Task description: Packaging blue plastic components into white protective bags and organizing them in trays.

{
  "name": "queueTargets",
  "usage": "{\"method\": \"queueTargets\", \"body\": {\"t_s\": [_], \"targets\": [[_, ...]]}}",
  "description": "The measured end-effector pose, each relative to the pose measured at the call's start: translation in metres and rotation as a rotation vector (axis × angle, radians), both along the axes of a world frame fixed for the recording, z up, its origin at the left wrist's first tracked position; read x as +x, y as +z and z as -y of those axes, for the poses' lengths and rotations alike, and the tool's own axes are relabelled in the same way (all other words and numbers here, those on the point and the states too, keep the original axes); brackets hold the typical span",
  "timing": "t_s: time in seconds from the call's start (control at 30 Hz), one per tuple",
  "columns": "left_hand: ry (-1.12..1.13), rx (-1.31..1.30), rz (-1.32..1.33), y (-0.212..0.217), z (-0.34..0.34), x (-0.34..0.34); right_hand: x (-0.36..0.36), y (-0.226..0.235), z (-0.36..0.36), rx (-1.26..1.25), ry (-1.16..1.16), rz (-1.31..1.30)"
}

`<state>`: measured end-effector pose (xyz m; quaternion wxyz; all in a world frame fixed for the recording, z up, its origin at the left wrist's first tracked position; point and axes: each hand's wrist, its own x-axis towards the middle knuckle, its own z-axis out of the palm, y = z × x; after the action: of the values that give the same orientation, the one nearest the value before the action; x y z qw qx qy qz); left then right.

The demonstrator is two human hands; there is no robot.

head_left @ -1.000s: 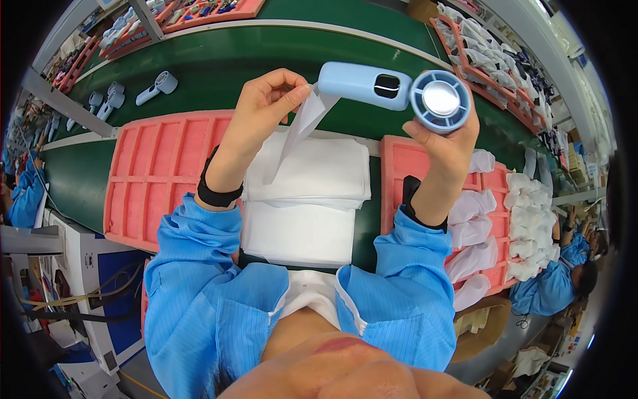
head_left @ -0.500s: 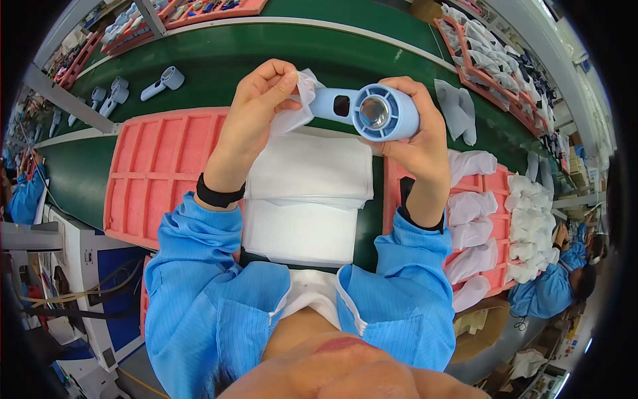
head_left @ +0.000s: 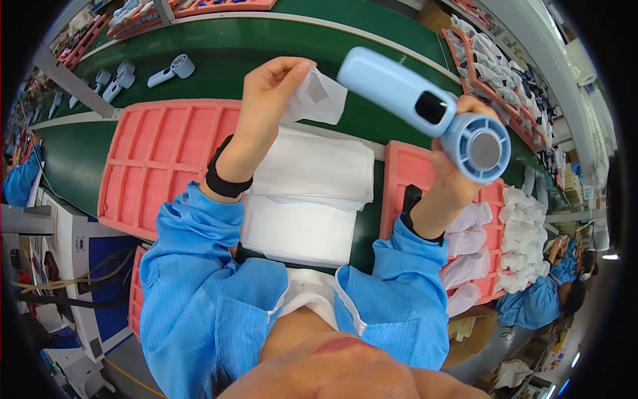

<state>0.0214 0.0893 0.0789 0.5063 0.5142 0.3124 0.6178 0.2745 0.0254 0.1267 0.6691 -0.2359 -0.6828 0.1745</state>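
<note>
Pale-blue fans (head_left: 171, 71) lie on the green bench (head_left: 266, 41), toward its far L corner, partly behind a grey post (head_left: 80, 83). Pink tray (head_left: 179, 104) w/ bare compartments at the bench's near edge, L side; L forearm overlaps its R edge. 2nd pink tray (head_left: 402, 166) on R, holding white-wrapped items (head_left: 465, 249); R wrist + forearm block part of it. White sheet stack (head_left: 306, 173) btwn the trays, near edge. Far R corner: another tray of wrapped items (head_left: 478, 56). Co-worker's blue sleeve (head_left: 531, 302) beyond the R tray.

Held fan (head_left: 392, 86) is up over the bench, R of middle: pale blue, long rounded handle angled far-L, dark oval panel by the neck, spoked round head w/ silvery disc. R hand (head_left: 452, 169) is wrapped round the head end. L hand (head_left: 269, 90) pinches a thin white sleeve (head_left: 325, 100), thumb on fingers; sleeve just beside handle tip, can't tell if touching.
</note>
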Motion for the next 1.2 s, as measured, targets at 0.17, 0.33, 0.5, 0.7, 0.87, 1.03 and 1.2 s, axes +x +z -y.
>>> {"method": "queueTargets", "body": {"t_s": [0.17,0.33,0.5,0.7,0.87,1.03,1.2], "targets": [[-0.044,-0.068,-0.013,-0.002,0.002,0.004,-0.027,-0.007,-0.007,0.043,0.161,0.194],[-0.049,-0.029,0.005,0.001,0.003,0.004,-0.033,-0.013,-0.016,0.014,0.088,0.502],[-0.072,0.037,-0.032,-0.003,0.008,0.010,-0.053,-0.026,-0.023,-0.002,-0.141,0.617],[-0.132,0.084,0.013,-0.003,0.013,0.017,-0.055,-0.036,-0.034,0.137,-0.368,0.515],[-0.146,0.159,-0.369,0.003,0.011,0.012,-0.054,-0.035,-0.037,0.206,-0.501,0.415],[-0.182,0.040,-0.001,0.010,0.014,0.005,-0.055,-0.038,-0.036,0.200,-0.509,0.513],[-0.071,0.222,-0.109,0.008,0.031,0.021,-0.069,-0.048,-0.034,0.023,-0.375,0.569]]}}
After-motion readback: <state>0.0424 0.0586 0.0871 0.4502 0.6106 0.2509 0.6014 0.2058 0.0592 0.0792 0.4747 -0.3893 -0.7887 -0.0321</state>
